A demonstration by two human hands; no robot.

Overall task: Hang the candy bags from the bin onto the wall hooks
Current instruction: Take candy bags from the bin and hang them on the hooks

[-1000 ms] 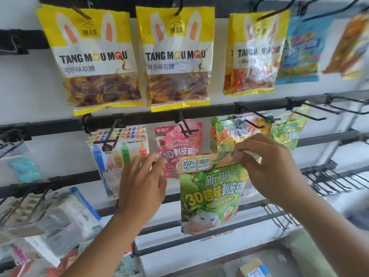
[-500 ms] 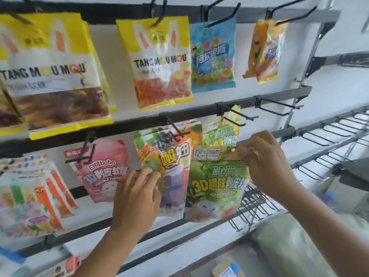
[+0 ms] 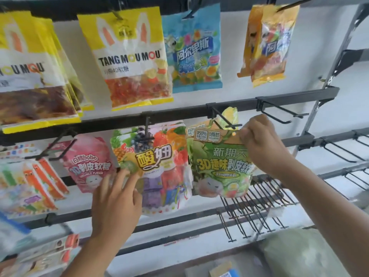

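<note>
The green candy bag (image 3: 221, 164), printed "3D", "≥50%" and "0脂肪", hangs from our right hand (image 3: 263, 144), which pinches its top corner at the bag's one o'clock. Its top edge meets the black wall hook (image 3: 224, 121) at twelve o'clock, in front of a second green bag (image 3: 191, 131); we cannot tell whether it is threaded. At nine o'clock our left hand (image 3: 115, 198), fingers spread, touches the mixed-fruit bag (image 3: 159, 156). At ten o'clock hangs a yellow "TANG MOU MOU" bag (image 3: 129, 62).
</note>
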